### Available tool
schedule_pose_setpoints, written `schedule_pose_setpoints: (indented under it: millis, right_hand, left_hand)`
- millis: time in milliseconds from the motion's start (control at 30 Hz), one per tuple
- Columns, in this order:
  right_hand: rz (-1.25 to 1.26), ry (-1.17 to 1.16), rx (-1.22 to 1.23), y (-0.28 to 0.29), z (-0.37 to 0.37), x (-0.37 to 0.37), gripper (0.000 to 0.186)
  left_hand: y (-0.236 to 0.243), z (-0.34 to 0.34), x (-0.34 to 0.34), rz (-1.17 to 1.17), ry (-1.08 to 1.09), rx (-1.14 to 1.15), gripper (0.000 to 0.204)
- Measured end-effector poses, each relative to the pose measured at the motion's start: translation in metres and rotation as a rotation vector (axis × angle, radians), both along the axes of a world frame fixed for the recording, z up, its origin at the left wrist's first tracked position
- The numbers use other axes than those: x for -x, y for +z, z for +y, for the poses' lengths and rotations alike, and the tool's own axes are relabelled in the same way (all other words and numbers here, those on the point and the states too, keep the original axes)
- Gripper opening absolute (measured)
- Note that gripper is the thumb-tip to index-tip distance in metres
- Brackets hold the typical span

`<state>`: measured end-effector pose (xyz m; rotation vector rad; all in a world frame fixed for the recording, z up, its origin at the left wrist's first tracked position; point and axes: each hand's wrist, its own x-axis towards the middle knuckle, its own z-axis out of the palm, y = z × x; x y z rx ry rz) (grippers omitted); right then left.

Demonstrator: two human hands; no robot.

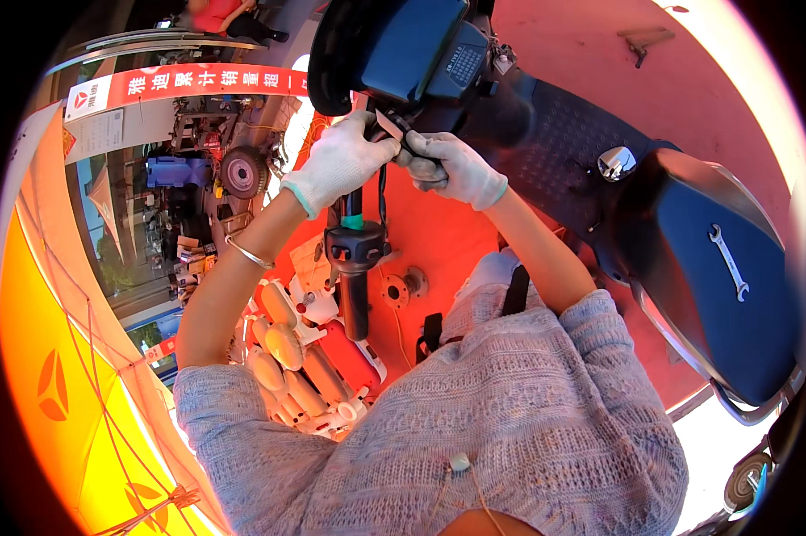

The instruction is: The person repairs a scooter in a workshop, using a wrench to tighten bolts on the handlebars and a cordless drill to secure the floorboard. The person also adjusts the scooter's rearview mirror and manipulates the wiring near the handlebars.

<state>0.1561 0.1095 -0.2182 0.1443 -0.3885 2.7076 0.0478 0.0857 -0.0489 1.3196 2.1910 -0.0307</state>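
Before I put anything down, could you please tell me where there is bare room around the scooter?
Footboard, between the scooter's front and the silver piece. Seat, between that piece and the wrench. Red floor, between the seat and the brown tool. It is crowded by the handlebar, with left hand, right hand and knife, and among the heaped parts, lower left.

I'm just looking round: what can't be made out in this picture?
Head view: what lies under the left hand, hidden by the hand itself.
Head view: the blade, its handle end partly covered by the right hand.
Head view: the person in red, head cut off by the top edge.
Head view: the shop clutter, too small to identify.
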Motion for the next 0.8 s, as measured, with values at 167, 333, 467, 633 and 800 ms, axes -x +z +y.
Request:
schedule_pose_setpoints:
  millis: [167,333,467,633,800]
  right_hand:
    - [-0.113,-0.024,0.012,0.001,0.001,-0.002,0.031]
    - [-0.092,0.000,0.030,0.000,0.005,-0.002,0.029]
    - [-0.110,0.006,0.031,-0.004,0.008,-0.001,0.027]
    - [-0.133,0.017,0.030,-0.004,0.016,-0.004,0.028]
    - [-0.113,0.068,0.020,-0.008,0.020,-0.005,0.030]
  left_hand:
    - [-0.002,0.004,0.001,0.091,-0.049,0.069,0.037]
    - [-0.004,0.005,0.004,-0.066,0.048,0.042,0.032]
    - [0.006,0.010,-0.014,-0.111,0.142,0.061,0.027]
    - [0.004,0.012,-0.013,-0.162,0.192,0.083,0.028]
    - [0.002,0.012,-0.013,-0.153,0.178,0.065,0.026]
